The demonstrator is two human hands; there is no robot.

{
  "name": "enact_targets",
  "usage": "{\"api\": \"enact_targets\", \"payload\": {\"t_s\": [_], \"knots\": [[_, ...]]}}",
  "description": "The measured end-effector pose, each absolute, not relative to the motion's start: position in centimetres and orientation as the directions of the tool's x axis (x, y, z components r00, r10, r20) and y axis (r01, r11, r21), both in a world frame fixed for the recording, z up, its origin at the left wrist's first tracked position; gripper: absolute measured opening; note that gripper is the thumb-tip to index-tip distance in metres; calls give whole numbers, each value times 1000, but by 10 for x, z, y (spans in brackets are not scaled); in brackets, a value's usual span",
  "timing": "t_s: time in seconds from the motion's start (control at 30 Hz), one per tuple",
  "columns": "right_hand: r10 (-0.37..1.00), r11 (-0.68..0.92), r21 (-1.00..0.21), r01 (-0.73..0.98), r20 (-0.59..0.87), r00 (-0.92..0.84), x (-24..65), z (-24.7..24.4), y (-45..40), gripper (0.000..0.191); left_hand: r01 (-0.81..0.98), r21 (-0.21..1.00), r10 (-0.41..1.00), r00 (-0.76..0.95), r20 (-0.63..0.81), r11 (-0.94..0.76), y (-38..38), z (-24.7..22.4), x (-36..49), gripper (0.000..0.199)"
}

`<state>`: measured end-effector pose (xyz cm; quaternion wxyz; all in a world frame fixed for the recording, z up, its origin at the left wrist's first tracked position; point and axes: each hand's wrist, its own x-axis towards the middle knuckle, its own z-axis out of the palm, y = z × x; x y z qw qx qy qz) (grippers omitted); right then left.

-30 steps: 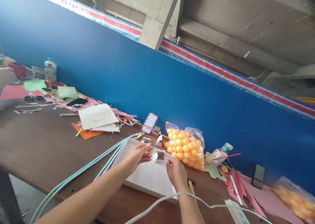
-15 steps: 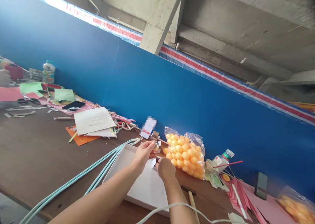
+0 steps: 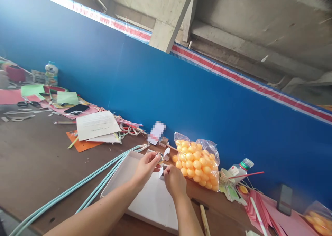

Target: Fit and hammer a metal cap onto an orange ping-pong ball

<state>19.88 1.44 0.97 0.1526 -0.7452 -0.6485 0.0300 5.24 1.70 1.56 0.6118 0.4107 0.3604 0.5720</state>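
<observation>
The left hand (image 3: 147, 167) is pinching a shiny round piece (image 3: 160, 157) above the white tray (image 3: 153, 198); the right hand (image 3: 174, 180) is curling at a small box (image 3: 162, 173), its grip unclear. Bagged orange balls (image 3: 197, 163) are crowding the far side, a hammer (image 3: 204, 217) lying nearer, blue cords (image 3: 103, 171) trailing left.

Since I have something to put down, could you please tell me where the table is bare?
A wide patch of table lies between the orange sheet and the blue cords, a smaller one between the hammer and pink papers. It is crowded along the partition and around the right hand.
</observation>
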Motion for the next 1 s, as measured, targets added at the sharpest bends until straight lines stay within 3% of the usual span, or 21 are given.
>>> {"api": "enact_targets", "payload": {"t_s": [0.13, 0.27, 0.4, 0.57, 0.7, 0.8, 0.9, 1.0], "knots": [[965, -59, -343, 938, 221, 142, 209, 25, -5, 21, -262, 961, 992, 52, 112, -94, 12, 14, 55, 45], [938, 21, -508, 861, 309, 159, 215, 31, -24, 20, -61, 965, 966, 7, 257, -257, 6, 12, 57, 39], [928, 104, -689, 717, 326, 178, 212, 23, -41, 21, 189, 878, 893, -6, 450, -441, 2, 7, 57, 35], [916, 179, -783, 595, 353, 189, 207, -1, -45, 23, 395, 783, 862, 52, 504, -481, 0, 1, 54, 37], [817, 298, -810, 504, 490, 304, 196, -15, -40, 24, 416, 750, 847, 107, 520, -513, -3, 5, 52, 37], [732, 357, -756, 549, 592, 338, 194, -20, -40, 20, 403, 746, 834, 87, 545, -530, -6, 8, 53, 35], [660, 321, -700, 638, 648, 379, 204, -19, -47, 21, 368, 735, 812, 115, 572, -570, -9, 10, 55, 34], [628, 205, -770, 605, 577, 522, 221, -15, -54, 29, 279, 783, 826, 85, 557, -557, -11, 17, 56, 33]]}}
